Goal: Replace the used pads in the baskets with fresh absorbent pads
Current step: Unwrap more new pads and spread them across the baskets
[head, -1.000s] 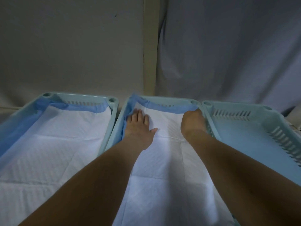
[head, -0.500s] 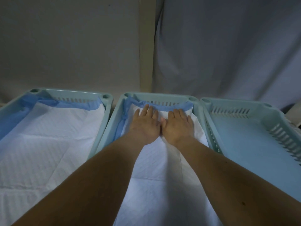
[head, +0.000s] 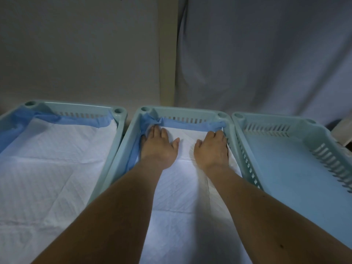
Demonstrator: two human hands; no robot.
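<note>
Three pale teal baskets stand side by side. The middle basket (head: pixel 182 111) holds a white absorbent pad (head: pixel 182 187) with a blue border turned up along its far and left walls. My left hand (head: pixel 159 144) lies flat on the pad at the far left corner, fingers straight. My right hand (head: pixel 212 147) presses flat on the pad at the far right corner, fingertips against the blue border. The left basket (head: pixel 120 119) also holds a white pad (head: pixel 47 159) with a blue edge. The right basket (head: pixel 266 121) shows a bare bottom with no pad.
A grey wall and a beige post rise right behind the baskets. A grey curtain (head: pixel 266 54) hangs behind the middle and right baskets. The baskets touch each other along their long rims. A pale object (head: pixel 342 134) sits at the far right edge.
My hands were together at the pad's far middle half a second ago. They have slid apart to the far left and far right corners, flattening the pad.
</note>
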